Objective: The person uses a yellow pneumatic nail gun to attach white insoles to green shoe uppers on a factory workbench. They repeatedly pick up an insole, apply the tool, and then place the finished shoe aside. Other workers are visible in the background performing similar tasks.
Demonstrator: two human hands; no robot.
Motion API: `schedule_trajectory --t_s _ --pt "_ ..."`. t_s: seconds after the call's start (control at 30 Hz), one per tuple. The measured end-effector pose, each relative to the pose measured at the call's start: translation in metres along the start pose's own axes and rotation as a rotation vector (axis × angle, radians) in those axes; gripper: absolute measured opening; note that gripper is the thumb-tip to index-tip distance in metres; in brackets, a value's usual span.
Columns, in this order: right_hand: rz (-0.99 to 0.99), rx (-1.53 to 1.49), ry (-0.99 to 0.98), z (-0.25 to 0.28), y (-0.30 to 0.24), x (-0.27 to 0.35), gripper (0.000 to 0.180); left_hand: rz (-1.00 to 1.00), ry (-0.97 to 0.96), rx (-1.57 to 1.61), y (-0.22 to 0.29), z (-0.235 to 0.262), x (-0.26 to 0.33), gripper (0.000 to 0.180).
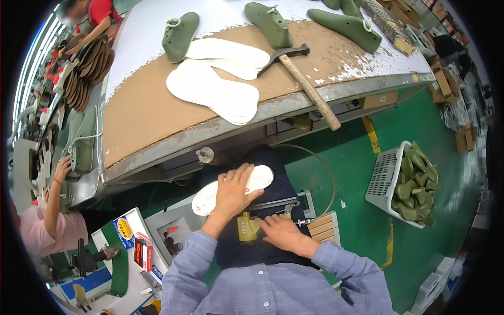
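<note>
Above my lap, my left hand [233,191] lies across a white shoe insole [260,178] with small reddish marks, its fingers curled over the far edge and thumb to the right. What lies under the insole is hidden. Just nearer to me, my right hand [283,233] grips the handle of a yellow air staple gun [245,228], with an air fitting at the handle's end. Part of the handle is covered by my palm. On the bench beyond lie stacks of white insoles [215,92], a wooden-handled hammer [310,92] and green shoe lasts [181,37].
The metal-edged bench [152,152] spans the far side. A thin air hose [333,184] loops at my right. Further right, a white crate [386,178] holds green lasts. At left are small boxes [143,253] on a side table, and two people working nearby.
</note>
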State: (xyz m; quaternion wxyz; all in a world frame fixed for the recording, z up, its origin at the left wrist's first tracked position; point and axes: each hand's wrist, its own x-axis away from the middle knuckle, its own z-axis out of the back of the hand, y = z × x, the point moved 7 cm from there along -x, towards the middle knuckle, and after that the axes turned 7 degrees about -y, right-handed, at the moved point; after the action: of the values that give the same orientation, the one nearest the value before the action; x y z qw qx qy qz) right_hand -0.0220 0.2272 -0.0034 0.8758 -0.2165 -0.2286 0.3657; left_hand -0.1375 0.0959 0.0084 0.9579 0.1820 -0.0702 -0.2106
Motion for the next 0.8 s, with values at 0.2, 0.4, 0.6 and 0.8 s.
schedule_trajectory --t_s 0.2,0.4,0.6,0.8 --pt "-0.053 -0.035 -0.164 0.01 -0.004 -0.002 0.064 -0.009 0.001 0.016 0.0 0.006 0.003 0.078" --pt "-0.328 -0.643 -0.011 0.066 0.015 0.056 0.083 0.004 0.014 0.017 -0.006 0.001 0.006 0.079" --pt "-0.233 -0.768 0.334 0.069 0.035 0.054 0.097 -0.025 0.036 -0.008 0.007 -0.001 0.005 0.083" --pt "-0.249 -0.75 0.3 0.064 0.039 0.021 0.095 -0.022 0.034 0.021 0.006 -0.001 0.007 0.085"
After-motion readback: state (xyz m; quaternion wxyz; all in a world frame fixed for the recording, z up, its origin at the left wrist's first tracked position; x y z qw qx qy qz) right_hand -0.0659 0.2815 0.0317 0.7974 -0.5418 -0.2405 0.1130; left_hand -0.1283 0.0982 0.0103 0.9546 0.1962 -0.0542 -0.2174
